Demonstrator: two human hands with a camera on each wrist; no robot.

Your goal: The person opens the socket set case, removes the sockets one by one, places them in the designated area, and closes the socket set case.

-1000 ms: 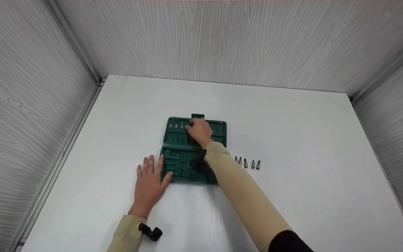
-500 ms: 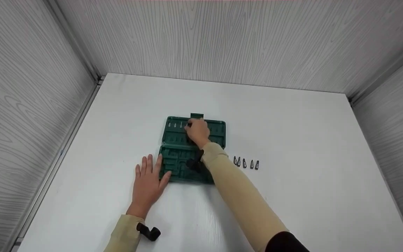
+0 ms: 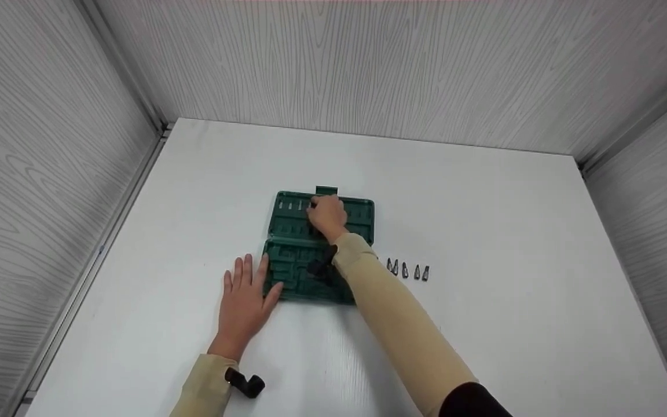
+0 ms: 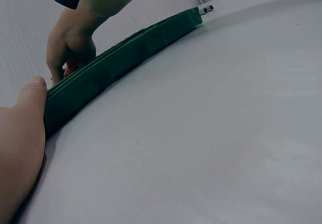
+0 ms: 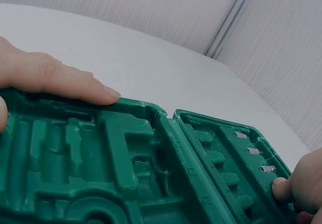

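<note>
A green plastic tool case (image 3: 287, 289) lies unfolded on the white table. My left hand (image 3: 244, 310) is spread flat at its near left side, index finger and thumb touching the case rim. Over the far half, the fingers of my right hand (image 3: 327, 217) are bent down at the top row of slots, pinching what seems to be a screwdriver bit, mostly hidden by the fingers. Just left of them, several slots hold silver bits (image 5: 254, 151). In the right wrist view, the thumb (image 5: 282, 189) presses beside the last of these.
Several loose screwdriver bits (image 3: 405, 270) stand in a row on the table, right of the case. One bit (image 4: 206, 9) shows past the case corner in the left wrist view. Pale wood-grain walls (image 3: 333, 63) close off the back and both sides.
The right hand stays at the same slot, its fingers shifting only slightly. The left hand remains against the case edge. The whole head view has drifted a little.
</note>
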